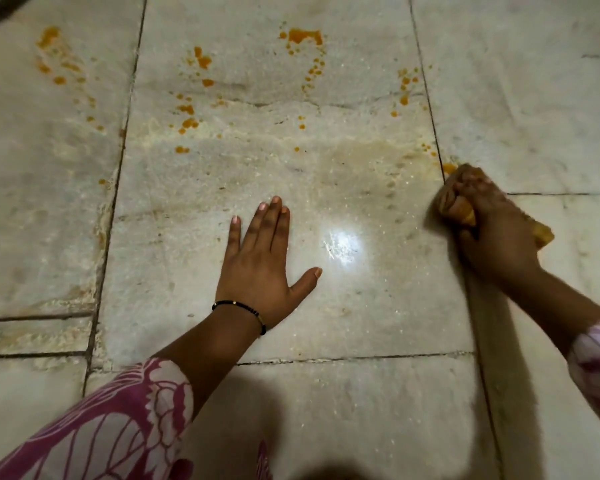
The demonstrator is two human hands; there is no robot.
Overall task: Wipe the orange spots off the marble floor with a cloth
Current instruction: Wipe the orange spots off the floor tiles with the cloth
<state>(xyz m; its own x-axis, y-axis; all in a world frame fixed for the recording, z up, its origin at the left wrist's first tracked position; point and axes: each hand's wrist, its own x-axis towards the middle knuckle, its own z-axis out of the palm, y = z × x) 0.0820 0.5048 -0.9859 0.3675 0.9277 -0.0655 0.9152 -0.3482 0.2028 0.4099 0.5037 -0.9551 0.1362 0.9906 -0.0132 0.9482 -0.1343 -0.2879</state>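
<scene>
My right hand (489, 220) grips a bunched, orange-stained cloth (542, 233) and presses it on the marble floor (343, 306) at the right, beside a tile joint. An orange spot (449, 168) lies just beyond its knuckles. My left hand (262, 268) rests flat on the floor in the middle, fingers straight, a black bracelet on its wrist. Several orange spots are scattered across the far tiles, with a big blotch (303, 36) at the top centre and others at the far left (49, 38). A pale yellowish smear (361, 150) stretches between the hands and the spots.
Dark grout lines (115, 188) divide the pale tiles. A bright glare (342, 244) shines on the wet floor between my hands. My pink patterned sleeve (118, 427) fills the lower left. A dark strip (0, 12) crosses the top left corner.
</scene>
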